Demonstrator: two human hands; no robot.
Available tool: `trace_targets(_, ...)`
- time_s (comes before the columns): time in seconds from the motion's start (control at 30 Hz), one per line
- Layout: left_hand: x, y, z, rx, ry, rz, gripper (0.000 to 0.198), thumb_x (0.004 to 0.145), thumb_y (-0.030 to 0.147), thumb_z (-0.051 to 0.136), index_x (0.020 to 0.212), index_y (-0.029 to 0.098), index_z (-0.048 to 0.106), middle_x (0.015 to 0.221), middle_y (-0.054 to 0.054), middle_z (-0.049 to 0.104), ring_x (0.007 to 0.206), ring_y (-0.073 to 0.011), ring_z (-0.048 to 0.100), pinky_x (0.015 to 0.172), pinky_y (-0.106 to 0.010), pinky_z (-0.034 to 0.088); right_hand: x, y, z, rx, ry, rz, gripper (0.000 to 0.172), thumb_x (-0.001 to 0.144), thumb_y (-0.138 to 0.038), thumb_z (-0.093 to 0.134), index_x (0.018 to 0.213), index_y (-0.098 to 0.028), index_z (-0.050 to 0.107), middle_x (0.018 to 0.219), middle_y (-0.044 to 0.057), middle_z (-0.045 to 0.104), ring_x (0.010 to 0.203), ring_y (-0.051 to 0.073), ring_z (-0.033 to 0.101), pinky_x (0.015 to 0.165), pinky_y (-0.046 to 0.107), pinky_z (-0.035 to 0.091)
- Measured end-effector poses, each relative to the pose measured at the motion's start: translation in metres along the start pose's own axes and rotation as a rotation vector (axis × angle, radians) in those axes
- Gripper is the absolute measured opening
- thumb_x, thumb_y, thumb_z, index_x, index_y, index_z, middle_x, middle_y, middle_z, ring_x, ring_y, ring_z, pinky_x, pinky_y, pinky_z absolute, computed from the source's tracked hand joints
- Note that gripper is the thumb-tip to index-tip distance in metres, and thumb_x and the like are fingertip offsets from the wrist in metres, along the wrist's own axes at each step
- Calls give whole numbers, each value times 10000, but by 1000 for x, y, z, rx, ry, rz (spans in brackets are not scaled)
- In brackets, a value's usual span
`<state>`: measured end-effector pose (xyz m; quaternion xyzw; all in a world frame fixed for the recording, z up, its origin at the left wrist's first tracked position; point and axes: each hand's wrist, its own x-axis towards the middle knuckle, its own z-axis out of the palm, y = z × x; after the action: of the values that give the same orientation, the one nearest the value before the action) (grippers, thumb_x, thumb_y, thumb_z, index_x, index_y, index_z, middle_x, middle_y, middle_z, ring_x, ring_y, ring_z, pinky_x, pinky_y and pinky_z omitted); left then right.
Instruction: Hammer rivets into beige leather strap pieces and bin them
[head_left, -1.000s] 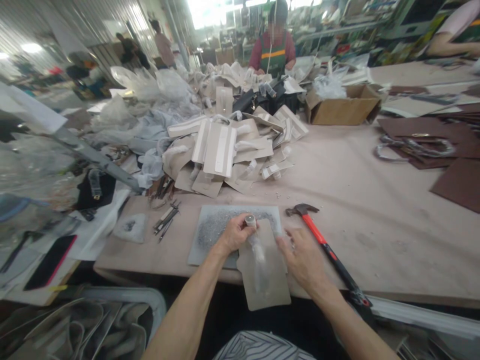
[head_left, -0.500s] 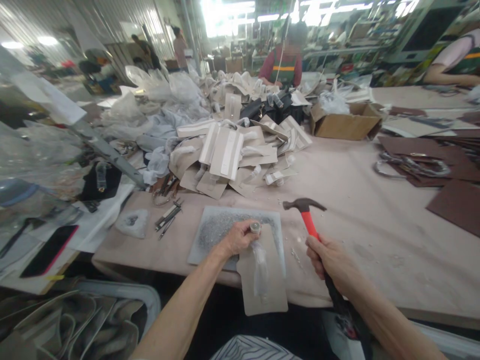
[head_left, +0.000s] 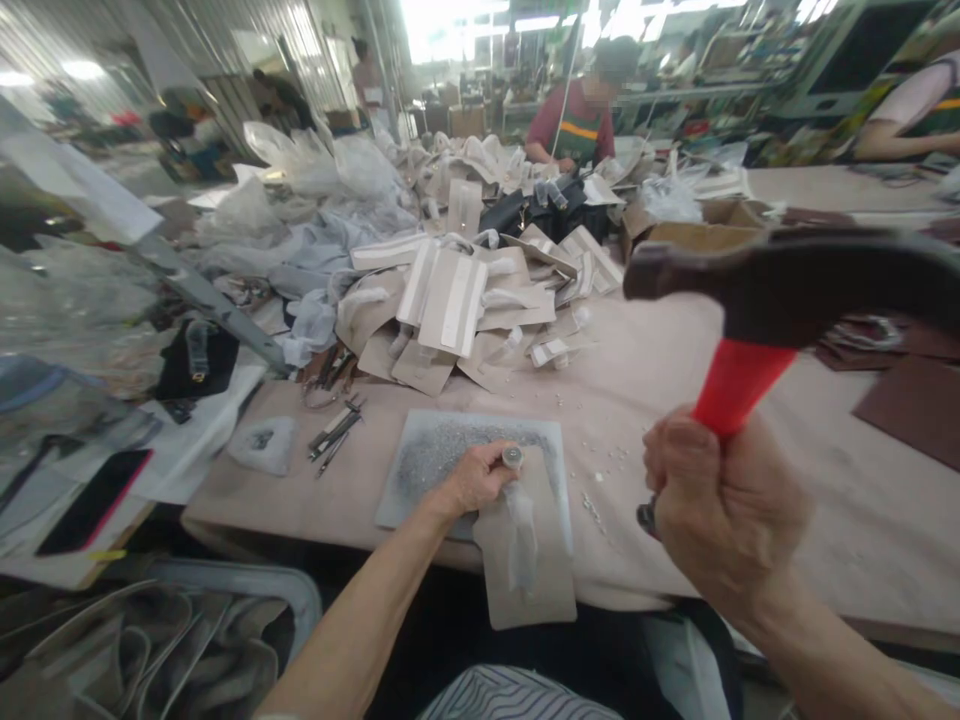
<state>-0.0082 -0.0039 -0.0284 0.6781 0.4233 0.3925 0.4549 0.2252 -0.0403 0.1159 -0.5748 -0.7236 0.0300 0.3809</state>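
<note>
Red-handled, the hammer (head_left: 739, 388) is hanging above the counter (head_left: 637, 375) in the head view, the right hand (head_left: 720, 510) gripping it near its head, seemingly for control. The left hand (head_left: 478, 478) is pinching a round-topped piece (head_left: 512, 457) from the side, apparently leaving its top exposed, while the beige panel (head_left: 553, 560) is overlying the grey slab (head_left: 411, 445) and overhanging the counter's edge.

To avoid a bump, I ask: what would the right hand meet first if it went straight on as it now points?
Probably the near right edge of the beige pile, across the table. The right hand, gripping the hammer, seems raised, so it might pass above.
</note>
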Motion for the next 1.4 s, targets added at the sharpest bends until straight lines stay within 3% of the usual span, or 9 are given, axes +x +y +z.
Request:
trace_targets(0.2, -2, -6, 3, -7, 2, -75, 148, 791, 218, 605, 911, 179, 682, 734, 13, 584, 694, -152, 513, 666, -252, 388, -35, 33, 29, -219, -670, -94, 272, 999, -343, 355, 823, -213, 517, 612, 39, 602, 481, 164, 508, 506, 319, 189)
trace_targets(0.43, -3, -1, 3, -32, 23, 10, 137, 803, 200, 611, 912, 173, 690, 840, -12, 639, 798, -167, 570, 756, -262, 434, -35, 92, 38, -374, -802, 246, 322, 1054, -341, 315, 919, -184, 562, 763, 84, 676, 676, 229, 632, 599, 313, 352)
trace_targets(0.5, -4, -3, 4, -48, 55, -8, 134, 793, 202, 626, 906, 172, 692, 839, -11, 643, 796, -165, 577, 753, -259, 439, -38, 103, 45, -489, -746, 277, 287, 1034, -307, 362, 1030, -128, 586, 920, 152, 691, 811, 282, 658, 671, 357, 430)
trace_targets(0.63, -5, -7, 9, -108, 122, -63, 144, 748, 233, 698, 876, 165, 693, 794, 2, 643, 756, -152, 578, 723, -248, 442, -52, 80, 60, -432, -435, -137, 482, 918, -193, 517, 1383, -83, 458, 1445, 244, 458, 1281, 362, 481, 975, 473, 445)
trace_targets(0.73, -3, -7, 13, -212, 169, -110, 174, 707, 262, 751, 827, 152, 689, 755, 6, 645, 718, -142, 581, 711, -246, 460, -63, 34, 71, -196, -617, -588, 518, 834, -83, 510, 1338, -207, 509, 1478, 130, 451, 1229, 286, 501, 962, 413, 461)
trace_targets(0.83, 1, -2, 11, -315, 318, -204, 226, 674, 319, 785, 787, 147, 691, 728, -2, 668, 674, -141, 594, 659, -241, 477, -67, -2, 82, -178, -793, -755, 336, 756, -83, 566, 1065, -207, 611, 1283, 97, 584, 1016, 271, 570, 853, 394, 479)
trace_targets(1.03, -2, 29, -22, -386, 780, -58, 263, 736, 371, 791, 879, 171, 699, 853, -32, 742, 798, -164, 676, 764, -261, 533, -45, -15, 82, -418, -625, -298, 167, 939, -208, 472, 1010, -149, 612, 938, 154, 661, 824, 292, 645, 748, 400, 466)
trace_targets(1.2, -9, 41, -23, -313, 623, -40, 312, 749, 335, 788, 1012, 211, 672, 895, -25, 759, 826, -177, 695, 767, -267, 538, -49, -16, 87, -213, -711, 88, 423, 1005, -340, 451, 1358, -109, 491, 966, 148, 728, 885, 298, 706, 737, 365, 491)
trace_targets(1.4, 9, 14, 10, -285, 460, -128, 273, 731, 310, 729, 961, 170, 682, 894, -51, 755, 772, -167, 670, 702, -250, 510, -86, -25, 110, -25, -735, 247, 479, 1010, -289, 348, 1428, -78, 450, 1023, 180, 734, 942, 301, 713, 814, 399, 515)
